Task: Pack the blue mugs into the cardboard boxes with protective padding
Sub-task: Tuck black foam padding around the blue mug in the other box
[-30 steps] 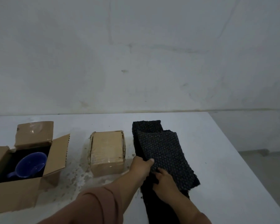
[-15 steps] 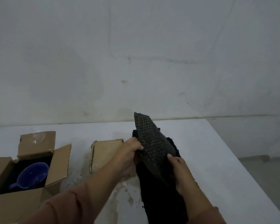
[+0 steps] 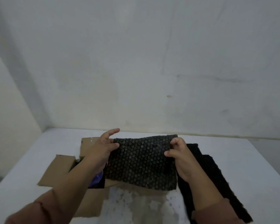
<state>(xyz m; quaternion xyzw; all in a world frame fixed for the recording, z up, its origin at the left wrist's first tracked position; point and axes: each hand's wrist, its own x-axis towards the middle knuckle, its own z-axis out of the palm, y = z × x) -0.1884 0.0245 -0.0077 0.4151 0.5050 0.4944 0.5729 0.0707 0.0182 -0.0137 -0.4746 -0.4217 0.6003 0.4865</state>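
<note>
Padding sheet [image 3: 142, 162] lengthwise left-right, between both hands.

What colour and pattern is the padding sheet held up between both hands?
The padding sheet is black, covered in rows of small round bubbles; head view.

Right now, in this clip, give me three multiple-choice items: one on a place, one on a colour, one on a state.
1. Where is the mug?
A. in the open box
B. on the padding pile
C. on the floor

2. What colour is the padding sheet?
A. white
B. black
C. pink

3. How is the sheet held?
A. flat on the table
B. spread between both hands
C. stuffed in the box

Answers:
1 A: blue shows inside the open box.
2 B: its bubbles look black.
3 B: the left hand and the right hand grip opposite edges.
</note>
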